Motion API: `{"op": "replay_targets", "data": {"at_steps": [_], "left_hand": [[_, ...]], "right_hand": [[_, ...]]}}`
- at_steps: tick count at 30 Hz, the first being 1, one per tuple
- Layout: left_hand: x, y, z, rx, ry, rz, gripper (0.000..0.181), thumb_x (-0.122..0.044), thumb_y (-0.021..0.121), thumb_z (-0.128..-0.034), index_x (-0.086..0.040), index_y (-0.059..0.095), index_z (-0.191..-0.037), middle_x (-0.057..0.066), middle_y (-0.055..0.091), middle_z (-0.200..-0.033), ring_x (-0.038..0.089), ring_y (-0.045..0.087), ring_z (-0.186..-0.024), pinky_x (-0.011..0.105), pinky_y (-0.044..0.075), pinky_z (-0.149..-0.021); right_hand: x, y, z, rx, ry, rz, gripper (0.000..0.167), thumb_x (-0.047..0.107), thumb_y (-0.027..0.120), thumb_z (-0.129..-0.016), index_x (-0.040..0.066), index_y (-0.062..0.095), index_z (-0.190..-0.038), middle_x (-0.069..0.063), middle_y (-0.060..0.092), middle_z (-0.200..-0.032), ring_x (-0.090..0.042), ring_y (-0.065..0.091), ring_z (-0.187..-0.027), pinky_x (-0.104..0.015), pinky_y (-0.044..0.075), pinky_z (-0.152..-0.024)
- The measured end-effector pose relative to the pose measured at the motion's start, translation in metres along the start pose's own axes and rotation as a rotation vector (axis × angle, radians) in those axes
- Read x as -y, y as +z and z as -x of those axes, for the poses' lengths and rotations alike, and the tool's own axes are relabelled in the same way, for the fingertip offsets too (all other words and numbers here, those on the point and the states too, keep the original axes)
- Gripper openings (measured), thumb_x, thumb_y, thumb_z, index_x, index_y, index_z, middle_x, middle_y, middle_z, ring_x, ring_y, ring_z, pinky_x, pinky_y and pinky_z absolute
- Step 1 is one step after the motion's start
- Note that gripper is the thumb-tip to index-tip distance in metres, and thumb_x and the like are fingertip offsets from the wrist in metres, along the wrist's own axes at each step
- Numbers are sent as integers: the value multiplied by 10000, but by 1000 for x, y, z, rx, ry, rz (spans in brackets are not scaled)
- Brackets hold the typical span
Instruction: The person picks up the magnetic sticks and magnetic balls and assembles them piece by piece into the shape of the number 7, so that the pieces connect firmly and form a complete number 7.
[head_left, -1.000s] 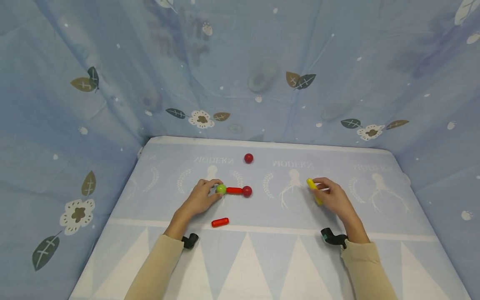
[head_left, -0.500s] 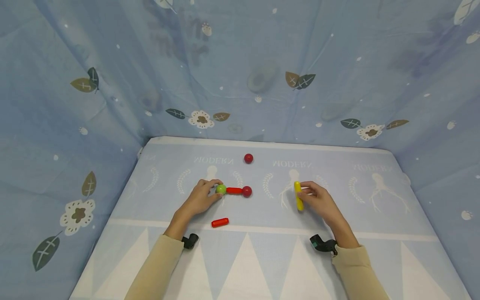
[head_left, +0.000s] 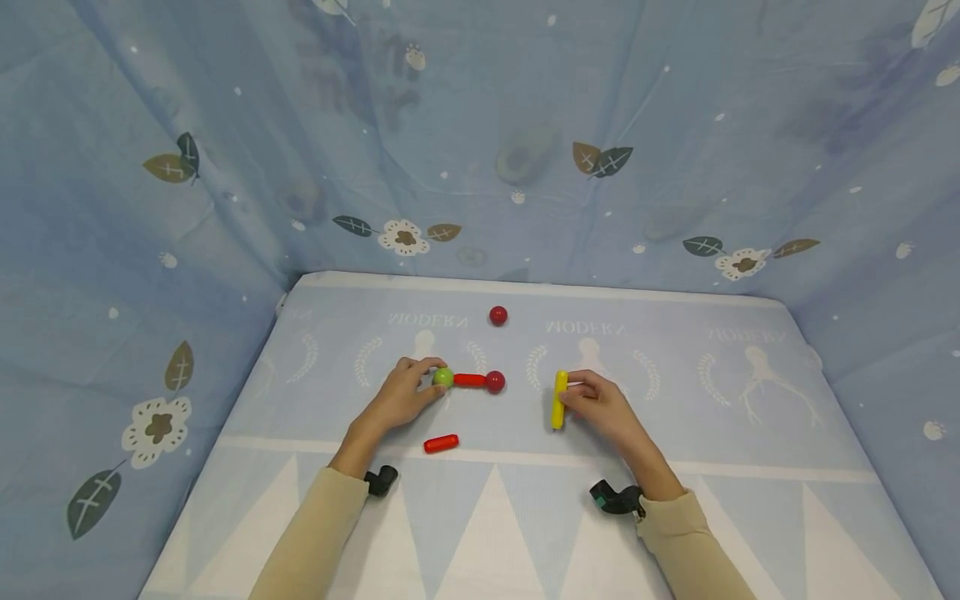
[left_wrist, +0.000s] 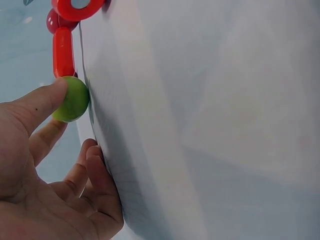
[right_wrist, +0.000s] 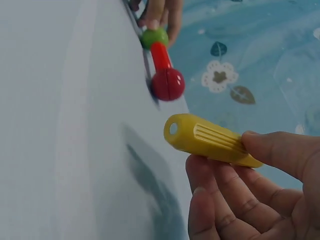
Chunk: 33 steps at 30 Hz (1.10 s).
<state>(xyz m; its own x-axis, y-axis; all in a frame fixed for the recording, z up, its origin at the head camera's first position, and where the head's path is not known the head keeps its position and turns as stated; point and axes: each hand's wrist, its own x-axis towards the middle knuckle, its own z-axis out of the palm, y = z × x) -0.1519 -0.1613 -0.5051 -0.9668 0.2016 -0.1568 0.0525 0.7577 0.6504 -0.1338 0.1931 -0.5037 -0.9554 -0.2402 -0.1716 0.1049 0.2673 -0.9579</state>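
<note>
My left hand (head_left: pixel 399 398) pinches a green ball (left_wrist: pixel 75 102) between thumb and finger. A red stick (head_left: pixel 470 381) joins that ball to a dark red ball (head_left: pixel 495 382), and the joined row lies along the mat. My right hand (head_left: pixel 604 408) holds a longer yellow stick (right_wrist: pixel 212 140) by thumb and fingertips, to the right of the row and apart from it. Grooves run along the yellow stick, and a round hole shows in its near end in the right wrist view.
Nearer the person, a loose red stick (head_left: pixel 441 443) lies on the patterned mat (head_left: pixel 525 517). Another dark red ball (head_left: pixel 498 316) sits farther back. Blue printed cloth (head_left: pixel 480 150) stands behind and at both sides. Black wrist cameras hang below the hands.
My right hand has carried the yellow stick leftward, closer to the joined row, and the stick has turned from slanted to nearly straight front-to-back. My left hand and the row have stayed put.
</note>
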Motion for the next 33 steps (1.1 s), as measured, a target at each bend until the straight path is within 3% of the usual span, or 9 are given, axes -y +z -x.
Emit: {"op": "replay_targets", "data": {"at_steps": [9,22,33], "left_hand": [[0,-1,-1,6,8,-1,375,-239,704,-958,-209,612,-1320,165,509,-1202,270,518,-1004,439,465,-813],[1,-1,0,2,11,-2,361,-231,706,-956,-202,616,-1305,171,510,-1185,279,522,-996,453,463,-810],[-1,0,0,-4,-3,-13,366,-245,713,-951,-217,617,-1303,158,514,-1184,272,521,-993,441,468,-810]], "right_hand": [[2,33,-6,51,29,-183,382,97,664,-974,-82,543,-1290,-173,694,-1049,-293,676,-892,-367,564,-717],[4,73,-10,110,70,-392,354,33,656,-953,-116,537,-1251,-147,701,-992,-243,705,-833,-342,576,-716],[1,97,-15,154,191,-414,352,93,709,-931,-93,580,-1200,-180,722,-987,-245,727,-747,-339,580,-658]]}}
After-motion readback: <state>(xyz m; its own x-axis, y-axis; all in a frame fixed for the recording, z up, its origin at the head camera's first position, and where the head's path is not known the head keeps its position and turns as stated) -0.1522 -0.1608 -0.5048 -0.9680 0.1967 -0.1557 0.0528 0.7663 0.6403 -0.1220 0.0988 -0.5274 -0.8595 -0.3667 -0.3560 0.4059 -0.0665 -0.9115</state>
